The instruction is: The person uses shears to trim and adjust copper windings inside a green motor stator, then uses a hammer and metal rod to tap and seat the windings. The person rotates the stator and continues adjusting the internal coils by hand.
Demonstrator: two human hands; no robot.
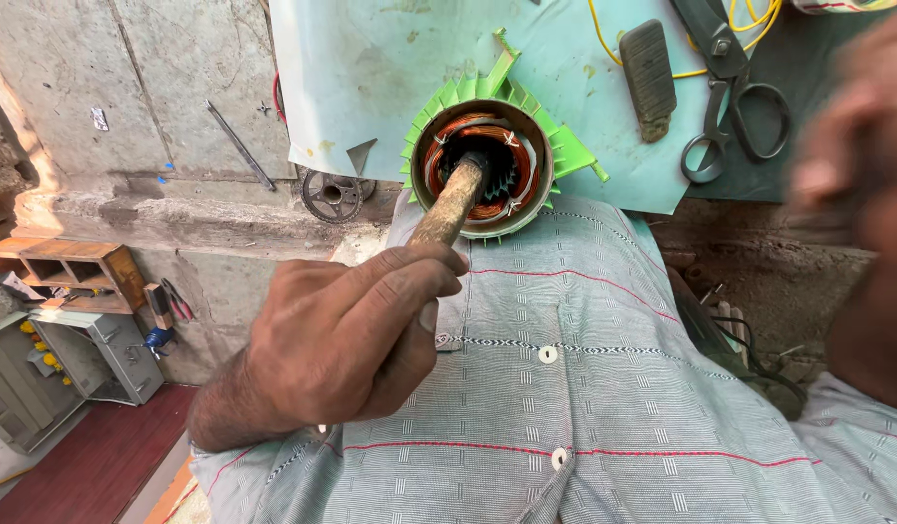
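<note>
Rough grey concrete ledge (128,107) fills the left background, with a thin metal rod (240,146) lying on it and a small sprocket (330,195) at its edge; below it sit a wooden box (75,272) and a grey metal cabinet (114,354) over a red floor (89,461); the left hand (346,340) is clamped in a fist round a wooden handle (448,206), whose far end goes into the bore of a motor stator (482,165); the stator is a steel ring with copper windings tied in white cord and green insulation paper fanning from its slots, resting against the grey checked shirt (584,388); behind it lies a pale teal sheet (390,68) bearing a dark brush block (648,78) and scissors (730,97); the right hand (856,175) is raised, blurred, its grip impossible to tell.
</note>
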